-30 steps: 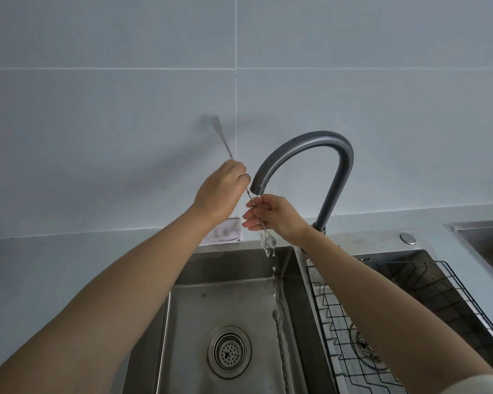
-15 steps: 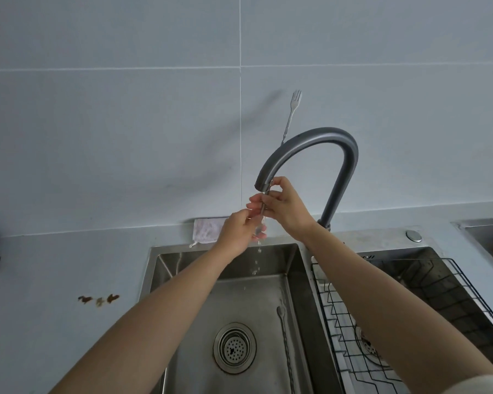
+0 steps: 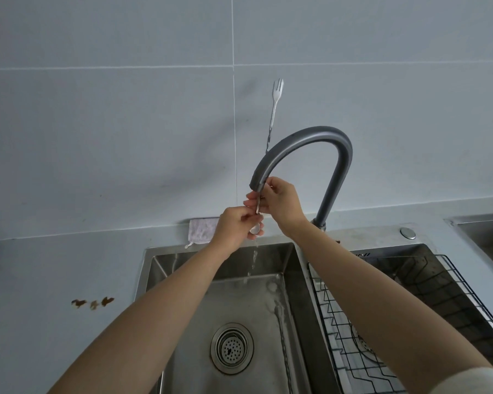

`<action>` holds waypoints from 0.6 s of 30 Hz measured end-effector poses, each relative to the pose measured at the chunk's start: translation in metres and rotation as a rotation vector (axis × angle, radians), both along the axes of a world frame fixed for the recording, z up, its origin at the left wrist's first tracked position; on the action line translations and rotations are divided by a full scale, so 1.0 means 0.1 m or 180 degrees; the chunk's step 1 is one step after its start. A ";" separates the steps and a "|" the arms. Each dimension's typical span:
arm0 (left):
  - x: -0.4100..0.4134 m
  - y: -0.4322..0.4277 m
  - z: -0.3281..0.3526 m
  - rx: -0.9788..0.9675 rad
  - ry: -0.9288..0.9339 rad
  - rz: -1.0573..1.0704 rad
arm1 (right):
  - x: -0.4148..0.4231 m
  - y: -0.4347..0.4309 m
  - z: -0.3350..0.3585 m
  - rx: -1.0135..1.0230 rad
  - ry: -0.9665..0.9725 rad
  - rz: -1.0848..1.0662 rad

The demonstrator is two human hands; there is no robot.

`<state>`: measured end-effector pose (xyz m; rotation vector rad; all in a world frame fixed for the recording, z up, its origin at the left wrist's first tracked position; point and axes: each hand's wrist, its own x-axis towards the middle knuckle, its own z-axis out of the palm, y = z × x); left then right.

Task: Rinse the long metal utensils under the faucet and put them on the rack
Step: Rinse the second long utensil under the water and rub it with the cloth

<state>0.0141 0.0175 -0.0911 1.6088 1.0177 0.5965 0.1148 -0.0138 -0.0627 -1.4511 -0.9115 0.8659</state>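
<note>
Mid-rinse: the right hand point(image 3: 281, 204) pinches the long fork point(image 3: 277, 92) by its handle just below the faucet point(image 3: 305, 137) spout, tines up, while the left hand point(image 3: 235, 226) grips its lower end in the thin stream. Another long utensil point(image 3: 282, 339) lies in the sink point(image 3: 151, 268), unrinsed by the look of it. No utensil shows on the rack point(image 3: 450, 282). The sink-rim marking is too small to read
</note>
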 end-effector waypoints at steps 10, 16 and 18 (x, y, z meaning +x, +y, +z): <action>-0.24 -0.05 -0.25 -0.0222 0.0197 -0.0280 | -0.02 -0.08 -0.09 -0.0142 0.0264 0.0098; -0.30 -0.12 -0.34 -0.0323 0.0244 -0.0406 | -0.08 -0.10 -0.12 -0.0455 0.0128 0.0038; -0.32 -0.13 -0.36 -0.0365 0.0237 -0.0367 | -0.08 -0.11 -0.14 -0.0427 0.0151 0.0027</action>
